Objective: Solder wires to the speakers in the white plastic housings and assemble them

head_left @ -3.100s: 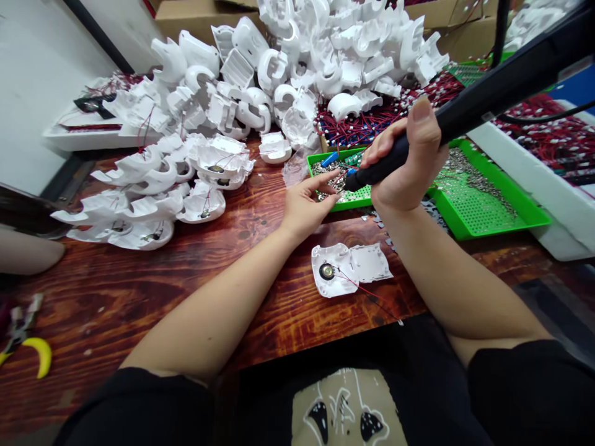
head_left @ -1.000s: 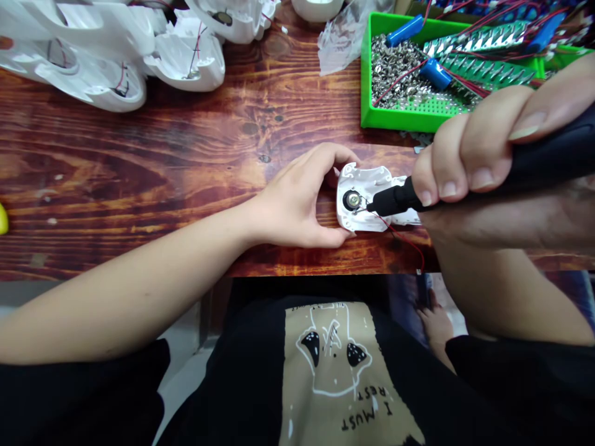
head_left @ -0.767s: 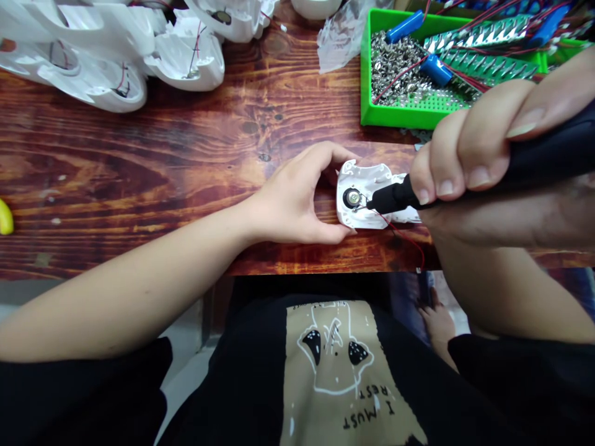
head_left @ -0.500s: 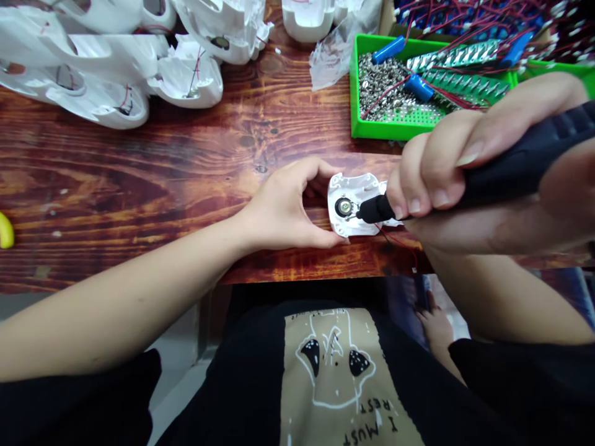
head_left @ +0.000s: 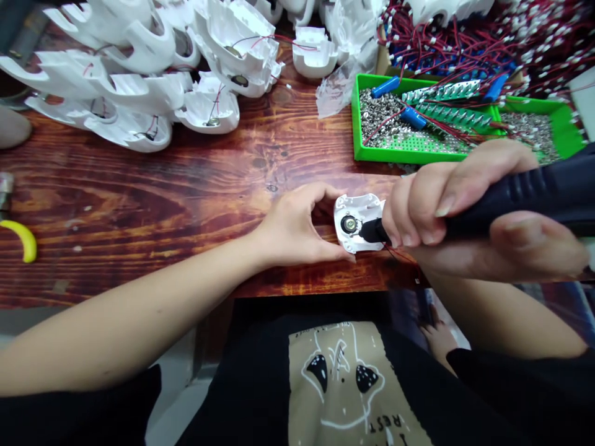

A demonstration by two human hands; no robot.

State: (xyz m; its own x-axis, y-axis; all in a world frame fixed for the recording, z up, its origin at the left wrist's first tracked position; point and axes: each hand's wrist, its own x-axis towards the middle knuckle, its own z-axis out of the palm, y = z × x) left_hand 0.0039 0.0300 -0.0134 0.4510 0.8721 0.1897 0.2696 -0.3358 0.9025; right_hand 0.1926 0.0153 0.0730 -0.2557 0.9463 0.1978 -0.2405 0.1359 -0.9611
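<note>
A small white plastic housing (head_left: 367, 203) lies on the wooden table near its front edge, its inside facing up. In it sits a round black part with a metallic centre (head_left: 349, 224). My left hand (head_left: 304, 229) grips the housing from the left, thumb at the near edge and fingers at the far edge. My right hand (head_left: 446, 204) is wrapped round a black electric screwdriver (head_left: 497, 198), whose nose points down into the housing beside the round part. The screwdriver and my right hand hide the housing's right side. Thin red and black wires trail out below it.
Beyond my right hand, a green tray (head_left: 357, 124) holds many small screws, blue cylinders with wires and green strips. Red-wired parts (head_left: 446, 46) are heaped behind it. White plastic shells (head_left: 139, 93) crowd the back left. A yellow banana-shaped object (head_left: 26, 241) lies far left.
The camera view has shifted, so the table and things on it appear lower and slightly to the right. Both hands keep their hold; the screwdriver's nose stays in the housing.
</note>
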